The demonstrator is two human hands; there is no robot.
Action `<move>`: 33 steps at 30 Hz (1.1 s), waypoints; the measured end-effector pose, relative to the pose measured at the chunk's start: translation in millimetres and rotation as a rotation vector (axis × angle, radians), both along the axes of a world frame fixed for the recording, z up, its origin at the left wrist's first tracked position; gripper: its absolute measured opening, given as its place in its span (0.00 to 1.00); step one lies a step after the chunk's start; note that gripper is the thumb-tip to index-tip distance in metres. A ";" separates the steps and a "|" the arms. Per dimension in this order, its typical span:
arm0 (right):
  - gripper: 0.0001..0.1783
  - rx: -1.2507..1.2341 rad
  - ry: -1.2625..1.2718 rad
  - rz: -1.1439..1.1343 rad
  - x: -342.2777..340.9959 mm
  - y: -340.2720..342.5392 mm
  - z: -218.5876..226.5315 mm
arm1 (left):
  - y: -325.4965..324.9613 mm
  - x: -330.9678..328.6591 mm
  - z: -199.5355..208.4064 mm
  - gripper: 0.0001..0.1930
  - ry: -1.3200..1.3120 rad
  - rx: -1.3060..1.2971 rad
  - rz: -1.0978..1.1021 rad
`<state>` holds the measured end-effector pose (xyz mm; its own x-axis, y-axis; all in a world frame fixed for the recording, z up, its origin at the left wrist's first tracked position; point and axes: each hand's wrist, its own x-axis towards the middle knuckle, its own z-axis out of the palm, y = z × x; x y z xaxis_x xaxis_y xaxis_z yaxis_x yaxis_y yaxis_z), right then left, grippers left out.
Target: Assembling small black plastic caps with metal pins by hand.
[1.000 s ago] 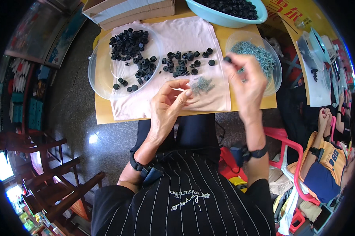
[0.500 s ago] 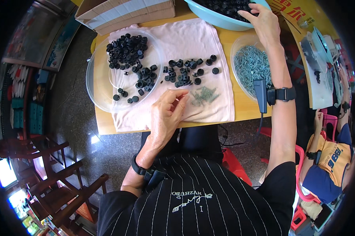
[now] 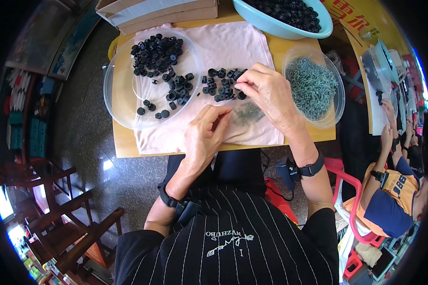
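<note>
The right hand [image 3: 270, 97] sits in the middle of the frame, a bit to the right. Its thumb and fingers are pinched together at the tips, on what looks like one small black piece at the edge of a loose bunch of black rubber rings [image 3: 221, 84]. That bunch lies on a pale pink cloth [image 3: 233, 45], in the upper middle of the frame.

The left hand [image 3: 205, 135] rests lower, near the middle. Its fingers are curled in w/ the tips close together. They touch a small pile of thin grey-green screws [image 3: 248, 113] on the cloth, just below the right hand. Can't tell if it grips one; too small to see.

Other things:
- Clear round tray [image 3: 121, 102], upper left, lying partly on the cloth, w/ more black rings [image 3: 159, 54] heaped at its top & a few spread lower down.
- Clear bowl [image 3: 336, 102], right of the right hand, full of the same grey-green screws.
- Light blue bowl [image 3: 280, 27], top of frame, full of black pieces.
- Cardboard box [image 3: 162, 10], top left, behind the tray.
- All of these are on a small yellow-brown table [image 3: 124, 145].

Each wrist has a dark band. The shirt is black w/ thin white stripes. At the right edge sits another person [image 3: 389, 190] in an orange & blue top, hands up near another table. Wooden chairs [image 3: 57, 213] stand at the lower left.
</note>
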<state>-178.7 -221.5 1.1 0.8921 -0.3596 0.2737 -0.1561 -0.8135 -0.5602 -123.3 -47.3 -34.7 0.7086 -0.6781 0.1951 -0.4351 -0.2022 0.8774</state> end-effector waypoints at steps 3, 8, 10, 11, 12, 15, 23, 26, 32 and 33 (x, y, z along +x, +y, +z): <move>0.06 -0.045 0.023 0.006 1.7 2.4 0.2 | -1.2 0.0 -1.5 0.06 -0.018 -0.009 0.007; 0.07 -0.157 0.094 0.032 1.9 6.4 -2.3 | -1.5 -0.9 -2.3 0.05 -0.020 -0.013 0.007; 0.07 -0.128 0.084 0.013 1.4 7.7 -4.7 | -0.9 0.0 -0.2 0.05 -0.011 -0.023 -0.003; 0.08 -0.099 0.076 -0.001 0.4 8.0 -5.8 | -0.5 0.2 1.1 0.06 0.000 -0.034 -0.009; 0.08 -0.102 0.072 -0.004 -0.7 6.8 -7.5 | -1.0 0.7 0.7 0.06 0.040 -0.048 -0.014; 0.08 -0.042 -0.037 -0.050 -6.5 5.3 -7.5 | -0.2 1.3 -2.3 0.06 0.084 -0.050 -0.025; 0.08 0.603 -0.088 -0.098 -47.0 37.1 -5.4 | 4.3 -10.9 10.0 0.09 0.071 -0.142 -0.051; 0.09 0.721 -0.128 -0.089 -55.1 48.9 -9.8 | 6.5 -14.2 3.7 0.11 0.078 -0.212 -0.084; 0.08 0.730 -0.205 -0.089 -61.3 51.5 -15.3 | 16.4 -14.3 -4.6 0.12 0.385 -0.292 -0.089; 0.07 0.554 -0.157 -0.112 -63.0 51.5 -14.3 | 16.9 -13.8 -3.7 0.12 0.545 -0.355 -0.095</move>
